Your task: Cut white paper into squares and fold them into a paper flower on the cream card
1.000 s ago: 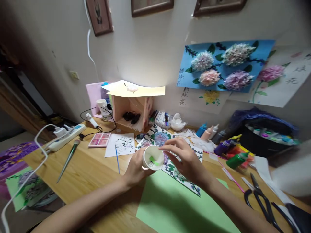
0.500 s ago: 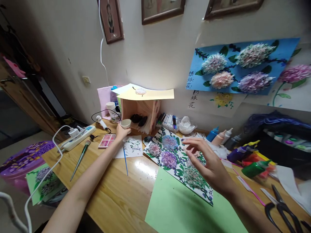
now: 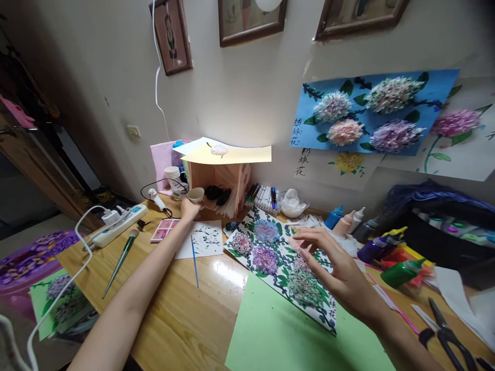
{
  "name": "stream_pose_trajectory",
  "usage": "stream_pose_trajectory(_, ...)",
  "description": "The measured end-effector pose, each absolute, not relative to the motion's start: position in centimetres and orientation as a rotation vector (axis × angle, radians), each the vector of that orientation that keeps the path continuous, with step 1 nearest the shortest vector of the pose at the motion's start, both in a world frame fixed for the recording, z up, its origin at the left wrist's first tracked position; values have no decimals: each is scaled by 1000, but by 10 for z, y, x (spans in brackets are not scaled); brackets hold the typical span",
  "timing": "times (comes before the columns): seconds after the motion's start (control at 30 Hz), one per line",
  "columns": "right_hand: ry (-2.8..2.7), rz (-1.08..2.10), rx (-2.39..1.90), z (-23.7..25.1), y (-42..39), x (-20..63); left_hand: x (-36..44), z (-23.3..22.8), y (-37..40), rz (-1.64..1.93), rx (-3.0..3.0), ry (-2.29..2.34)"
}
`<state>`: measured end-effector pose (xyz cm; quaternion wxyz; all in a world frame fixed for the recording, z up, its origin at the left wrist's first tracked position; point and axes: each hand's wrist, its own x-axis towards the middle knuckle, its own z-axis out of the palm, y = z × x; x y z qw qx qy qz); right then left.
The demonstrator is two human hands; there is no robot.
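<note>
At the far side of the table, my left hand [image 3: 190, 208] is closed around a small paper cup [image 3: 196, 195], held upright in front of the wooden box. My right hand [image 3: 328, 252] hovers over the right part of a white flower picture [image 3: 265, 259], its fingers curved and apart with nothing visible in them. Raised blue, purple, pink and green blossoms cover this picture. Its lower corner overlaps a light green sheet [image 3: 263, 330] and casts a shadow there. A thin blue paintbrush [image 3: 195, 265] rests across a paint-spotted white paper [image 3: 207, 239].
A wooden box [image 3: 243, 180] holds dark objects, with yellow paper [image 3: 247, 153] on top. A pink palette [image 3: 162, 231], large brush [image 3: 120, 260] and power strip [image 3: 119, 226] lie left. Paint bottles [image 3: 402, 272] and black-handled scissors [image 3: 450, 335] are right. Markers [image 3: 265, 198] stand behind.
The view has shifted slightly, so most things sit a little lower and further left. My left hand still grips the cup, and my right hand stays over the picture.
</note>
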<state>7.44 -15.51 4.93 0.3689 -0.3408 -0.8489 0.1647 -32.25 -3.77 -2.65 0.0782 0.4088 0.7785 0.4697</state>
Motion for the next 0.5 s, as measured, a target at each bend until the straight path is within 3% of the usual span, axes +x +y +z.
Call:
stream_pose_trajectory(0.27, -2291, 458, -848, 44, -150, 58, -347, -6, -46, 1568, 1122, 2612)
stream_pose_trajectory(0.5, -2510, 540, -512, 68, -136, -32, -406, 42, -45, 1581, 1217, 2723)
